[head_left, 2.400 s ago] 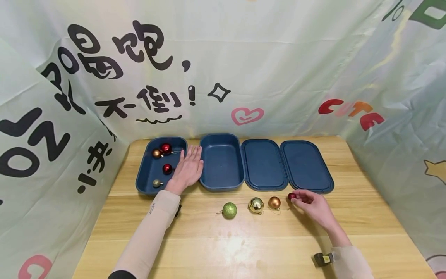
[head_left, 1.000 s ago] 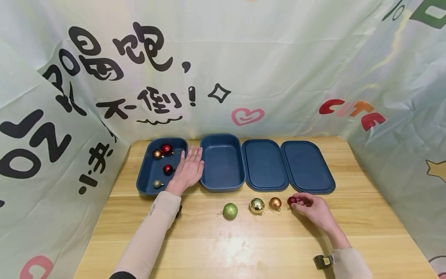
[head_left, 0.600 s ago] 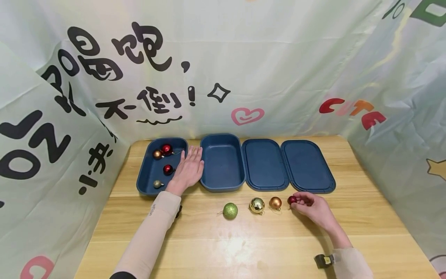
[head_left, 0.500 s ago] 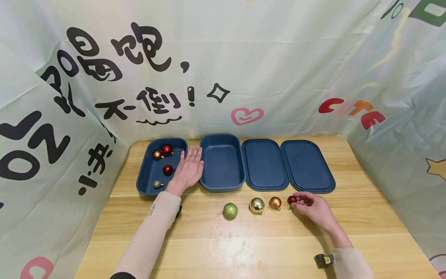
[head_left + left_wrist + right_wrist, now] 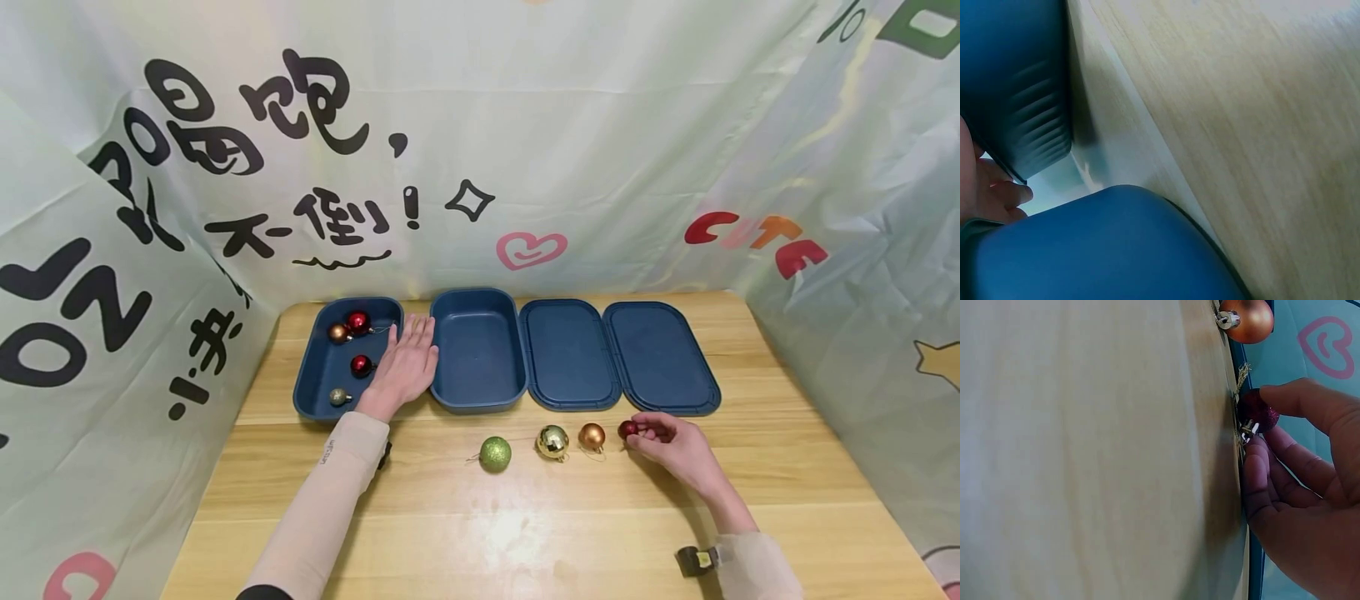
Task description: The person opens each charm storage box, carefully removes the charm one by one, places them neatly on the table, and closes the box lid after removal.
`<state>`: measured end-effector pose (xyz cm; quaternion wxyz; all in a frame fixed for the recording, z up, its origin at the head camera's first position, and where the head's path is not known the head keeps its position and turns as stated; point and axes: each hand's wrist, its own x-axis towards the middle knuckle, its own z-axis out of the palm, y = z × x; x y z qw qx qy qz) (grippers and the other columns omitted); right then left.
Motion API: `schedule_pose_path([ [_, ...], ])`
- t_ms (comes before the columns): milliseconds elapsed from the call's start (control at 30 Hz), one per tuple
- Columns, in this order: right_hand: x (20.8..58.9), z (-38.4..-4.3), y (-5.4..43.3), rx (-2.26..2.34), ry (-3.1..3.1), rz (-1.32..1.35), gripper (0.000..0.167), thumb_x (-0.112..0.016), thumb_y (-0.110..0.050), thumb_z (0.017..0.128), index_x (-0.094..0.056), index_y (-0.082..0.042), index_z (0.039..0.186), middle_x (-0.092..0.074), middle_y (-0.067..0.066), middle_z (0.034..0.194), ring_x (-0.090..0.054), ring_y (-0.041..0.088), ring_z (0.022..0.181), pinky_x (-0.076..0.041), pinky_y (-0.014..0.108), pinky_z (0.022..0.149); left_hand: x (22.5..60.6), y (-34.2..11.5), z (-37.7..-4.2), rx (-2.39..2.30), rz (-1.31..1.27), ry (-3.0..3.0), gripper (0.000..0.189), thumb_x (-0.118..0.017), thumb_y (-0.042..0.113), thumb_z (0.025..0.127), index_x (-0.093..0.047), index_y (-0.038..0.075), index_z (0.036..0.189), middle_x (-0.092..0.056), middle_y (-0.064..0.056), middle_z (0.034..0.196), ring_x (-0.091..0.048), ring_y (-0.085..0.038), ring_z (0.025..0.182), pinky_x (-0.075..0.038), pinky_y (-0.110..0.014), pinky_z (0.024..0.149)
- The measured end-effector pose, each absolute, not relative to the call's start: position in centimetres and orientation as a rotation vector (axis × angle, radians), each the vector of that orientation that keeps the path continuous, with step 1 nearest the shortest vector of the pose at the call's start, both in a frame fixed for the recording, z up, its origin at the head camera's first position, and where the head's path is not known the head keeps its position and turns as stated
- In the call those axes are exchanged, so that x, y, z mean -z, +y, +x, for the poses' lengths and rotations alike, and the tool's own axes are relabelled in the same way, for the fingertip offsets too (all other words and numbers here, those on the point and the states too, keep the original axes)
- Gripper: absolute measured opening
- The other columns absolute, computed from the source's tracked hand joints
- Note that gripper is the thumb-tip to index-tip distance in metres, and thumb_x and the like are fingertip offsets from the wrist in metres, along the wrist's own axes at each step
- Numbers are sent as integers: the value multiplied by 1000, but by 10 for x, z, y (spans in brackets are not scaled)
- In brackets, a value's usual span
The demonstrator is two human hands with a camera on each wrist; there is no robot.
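My right hand pinches a small dark red glitter Christmas bauble close over the table, its metal cap and gold string showing in the right wrist view. Left of it, in a loose row, lie a copper bauble, a shiny gold one and a green glitter one. With fingers straight, my left hand rests across the gap between two blue boxes, the left box and the right box. In the left box are two red baubles, a copper one and a small gold one.
Two flat blue lids lie side by side to the right of the boxes, along the back of the wooden table. A printed cloth hangs behind and at both sides.
Since the oldest frame my right hand has come slightly toward me with the red bauble. Over the last second both hands and all the baubles have stayed still.
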<state>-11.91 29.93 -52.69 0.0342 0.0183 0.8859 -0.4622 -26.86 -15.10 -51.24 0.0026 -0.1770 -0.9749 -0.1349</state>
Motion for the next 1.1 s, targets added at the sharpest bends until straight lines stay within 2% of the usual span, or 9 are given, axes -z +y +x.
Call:
schedule_pose_path([
  [233,528,-119,301,1439,2718,70,44,-83,-16,92,-69,5,128,-75,16,107,-62,0,83,-54,18,72,513,-150,-268,430,-558,-3053,59,-33,27,115,-23,4,168,-23,-17,175,-9,-33,166,-7,-61,132],
  [467,521,-122,302,1441,2804,43,38,-82,-14,92,-72,6,123,-76,14,101,-63,-1,79,-53,17,69,512,-150,-268,430,-563,-3052,59,-34,27,115,-23,3,167,-23,-17,175,-9,-34,166,-7,-61,132],
  [700,502,-132,289,1448,2827,46,36,-80,-22,95,-74,0,123,-75,9,100,-64,0,83,-53,16,72,508,-156,-265,510,-581,-3018,61,-30,38,116,-27,5,167,-21,-21,175,-7,-38,165,-5,-59,133],
  [967,470,-155,251,1506,2798,-166,31,-79,-22,97,-75,-4,121,-77,12,106,-67,4,85,-54,18,75,495,-171,-266,692,-587,-2761,54,-39,30,114,-47,-4,156,-42,-29,163,-31,-45,158,-18,-58,131],
  [1100,457,-171,225,1517,2753,-278,28,-76,-26,99,-75,-11,122,-78,10,113,-72,11,95,-56,20,81,488,-196,-262,630,-510,-2718,52,-40,26,113,-51,-5,153,-47,-29,159,-34,-49,155,-19,-64,129],
])
